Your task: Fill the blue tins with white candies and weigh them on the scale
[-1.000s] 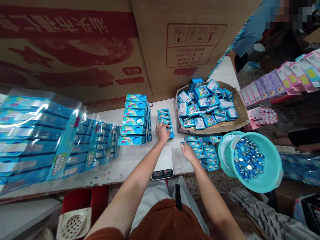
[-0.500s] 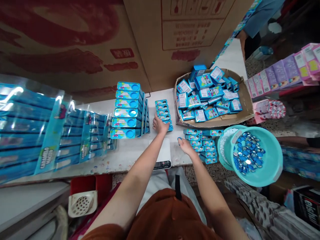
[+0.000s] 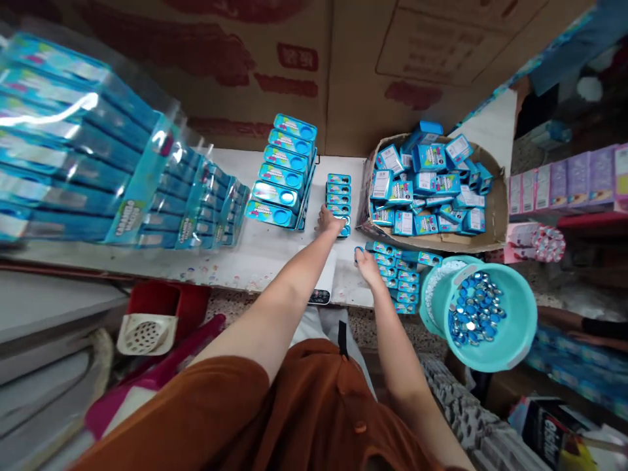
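Observation:
My left hand rests on the near end of a short row of small blue tins, its fingers at the nearest tins. Between the fingertips of my right hand is a small round blue cap. Just right of that hand lie two columns of blue tins. A white scale is partly covered by my left forearm. Left of the short row, larger blue tins stand in a tilted stack.
An open carton of blue boxes stands at the back right. A turquoise tub holds many round caps. Plastic-wrapped blue packs fill the left side. A large cardboard box closes off the back. A person's arm shows at far right.
The view has shifted and turned, so the table items appear moved. My left hand stays at the near end of the short row, and my right hand stays beside the columns with the cap.

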Motion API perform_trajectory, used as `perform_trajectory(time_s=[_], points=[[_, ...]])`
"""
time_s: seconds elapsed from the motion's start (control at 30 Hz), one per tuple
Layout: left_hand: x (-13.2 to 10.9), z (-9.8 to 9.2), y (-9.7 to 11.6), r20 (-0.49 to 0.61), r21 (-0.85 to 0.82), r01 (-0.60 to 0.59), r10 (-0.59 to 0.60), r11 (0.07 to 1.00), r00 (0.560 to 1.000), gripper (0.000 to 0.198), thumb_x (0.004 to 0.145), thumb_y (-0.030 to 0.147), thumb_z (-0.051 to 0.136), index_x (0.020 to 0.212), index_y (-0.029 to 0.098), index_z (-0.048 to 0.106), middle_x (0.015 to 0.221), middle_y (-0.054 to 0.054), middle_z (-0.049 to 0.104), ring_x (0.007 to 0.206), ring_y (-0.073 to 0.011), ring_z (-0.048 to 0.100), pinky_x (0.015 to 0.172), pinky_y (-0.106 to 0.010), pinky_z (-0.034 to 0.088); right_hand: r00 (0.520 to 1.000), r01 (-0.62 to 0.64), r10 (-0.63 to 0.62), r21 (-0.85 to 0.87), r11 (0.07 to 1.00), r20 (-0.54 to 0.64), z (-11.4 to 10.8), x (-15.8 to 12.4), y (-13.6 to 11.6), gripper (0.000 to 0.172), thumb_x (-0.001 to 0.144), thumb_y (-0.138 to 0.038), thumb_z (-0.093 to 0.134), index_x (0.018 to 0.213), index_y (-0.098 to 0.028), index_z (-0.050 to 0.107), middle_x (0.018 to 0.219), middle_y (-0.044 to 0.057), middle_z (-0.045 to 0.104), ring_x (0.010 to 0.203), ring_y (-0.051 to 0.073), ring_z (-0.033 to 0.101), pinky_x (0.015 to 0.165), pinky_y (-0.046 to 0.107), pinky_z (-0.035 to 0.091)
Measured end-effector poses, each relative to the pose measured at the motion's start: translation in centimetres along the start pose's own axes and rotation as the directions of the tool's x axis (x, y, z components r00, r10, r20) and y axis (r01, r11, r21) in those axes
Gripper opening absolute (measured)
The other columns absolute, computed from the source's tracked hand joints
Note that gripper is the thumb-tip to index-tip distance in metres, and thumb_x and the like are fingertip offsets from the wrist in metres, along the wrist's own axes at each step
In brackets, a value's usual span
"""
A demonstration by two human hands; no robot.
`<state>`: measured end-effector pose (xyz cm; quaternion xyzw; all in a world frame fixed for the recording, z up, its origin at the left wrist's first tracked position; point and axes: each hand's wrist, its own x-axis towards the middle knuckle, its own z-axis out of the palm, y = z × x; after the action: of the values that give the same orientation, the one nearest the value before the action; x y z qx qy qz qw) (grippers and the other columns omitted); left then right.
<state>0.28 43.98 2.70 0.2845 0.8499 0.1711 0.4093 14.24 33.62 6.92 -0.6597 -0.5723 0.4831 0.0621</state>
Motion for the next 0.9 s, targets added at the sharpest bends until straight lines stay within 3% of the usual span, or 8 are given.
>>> perform_trajectory(time_s=[0.17, 0.27, 0.33, 0.4, 0.5, 0.63, 0.7, 0.9], points=[[-1.5, -0.9, -0.4, 0.019, 0.001, 0.006, -0.006, 1.000, 1.000, 0.086, 0.064, 0.036, 0.076, 0.137, 0.025, 0.032, 0.137, -0.017, 0.046, 0.128, -0.0352, 0.041, 0.105, -0.054, 0.028, 0.990, -0.015, 0.027, 0.089, 0.996, -0.140, -0.3, -0.2, -0.7, 0.042, 0.083, -0.053, 0.034, 0.061, -0.021, 0.049, 0.057, 0.000, 0.051, 0.061, 0.015, 0.049, 0.059, 0.025, 0.035], [-3.3, -2.1, -1.7, -0.127, -0.055, -0.167, 0.159, 0.984, 0.979, 0.082, 0.068, 0.040, 0.073, 0.137, 0.020, 0.034, 0.138, -0.019, 0.043, 0.131, -0.0357, 0.038, 0.105, -0.051, 0.030, 0.985, -0.011, 0.035, 0.137, 0.990, -0.170, -0.4, 0.2, -0.8, 0.042, 0.080, -0.055, 0.036, 0.059, -0.021, 0.049, 0.056, -0.001, 0.051, 0.059, 0.015, 0.048, 0.057, 0.025, 0.033], [-4.8, -3.0, -2.9, -0.205, -0.084, -0.429, 0.406, 0.899, 0.891, 0.067, 0.075, 0.037, 0.067, 0.134, 0.018, 0.041, 0.137, -0.018, 0.044, 0.131, -0.0319, 0.038, 0.107, -0.047, 0.031, 0.983, -0.004, 0.032, 0.154, 0.988, -0.180, -0.5, 0.6, -0.8, 0.042, 0.080, -0.055, 0.037, 0.059, -0.020, 0.050, 0.057, -0.001, 0.051, 0.060, 0.014, 0.048, 0.057, 0.024, 0.033], [-6.3, -3.6, -4.1, -0.129, -0.159, -0.649, 0.636, 0.744, 0.761, 0.050, 0.081, 0.035, 0.060, 0.127, 0.019, 0.050, 0.129, -0.014, 0.051, 0.124, -0.0269, 0.045, 0.106, -0.042, 0.035, 0.985, 0.029, -0.002, 0.152, 0.988, -0.171, -0.4, 1.0, -1.0, 0.042, 0.080, -0.054, 0.037, 0.058, -0.020, 0.050, 0.056, -0.001, 0.051, 0.059, 0.014, 0.047, 0.057, 0.024, 0.033], [-7.7, -3.3, -5.2, 0.111, -0.407, -0.654, 0.745, 0.638, 0.658, 0.031, 0.083, 0.034, 0.056, 0.109, 0.019, 0.064, 0.110, -0.009, 0.063, 0.099, -0.0199, 0.060, 0.090, -0.034, 0.048, 0.988, 0.090, -0.074, 0.114, 0.989, -0.136, -0.4, 1.5, -1.4, 0.040, 0.081, -0.050, 0.038, 0.059, -0.019, 0.051, 0.055, -0.001, 0.051, 0.058, 0.014, 0.045, 0.056, 0.024, 0.032], [-7.2, -2.0, -4.8, 0.294, -0.625, -0.288, 0.561, 0.725, 0.774, 0.023, 0.075, 0.030, 0.065, 0.091, 0.015, 0.070, 0.087, -0.006, 0.070, 0.074, -0.0149, 0.063, 0.073, -0.029, 0.053, 0.981, 0.087, -0.082, 0.021, 0.996, -0.175, -0.7, 2.0, -1.8, 0.038, 0.082, -0.048, 0.040, 0.061, -0.019, 0.054, 0.056, -0.002, 0.051, 0.058, 0.013, 0.043, 0.056, 0.024, 0.030], [-6.5, -1.6, -4.0, 0.371, -0.642, -0.160, 0.487, 0.750, 0.791, 0.021, 0.070, 0.025, 0.069, 0.088, 0.014, 0.071, 0.080, -0.005, 0.070, 0.069, -0.0137, 0.063, 0.071, -0.028, 0.053, 0.974, 0.066, -0.067, -0.012, 0.998, -0.215, -1.1, 2.1, -1.8, 0.039, 0.082, -0.051, 0.043, 0.062, -0.020, 0.055, 0.057, -0.002, 0.050, 0.058, 0.013, 0.042, 0.056, 0.023, 0.029], [-2.8, -1.8, -0.5, 0.122, -0.473, -0.252, 0.346, 0.844, 0.930, 0.019, 0.070, 0.015, 0.065, 0.088, 0.017, 0.071, 0.079, -0.001, 0.068, 0.070, -0.0132, 0.063, 0.072, -0.026, 0.051, 0.971, 0.105, -0.090, 0.061, 0.993, -0.219, -2.1, 0.9, -0.1, 0.046, 0.077, -0.061, 0.049, 0.058, -0.020, 0.050, 0.057, -0.004, 0.045, 0.059, 0.012, 0.039, 0.059, 0.023, 0.030]])
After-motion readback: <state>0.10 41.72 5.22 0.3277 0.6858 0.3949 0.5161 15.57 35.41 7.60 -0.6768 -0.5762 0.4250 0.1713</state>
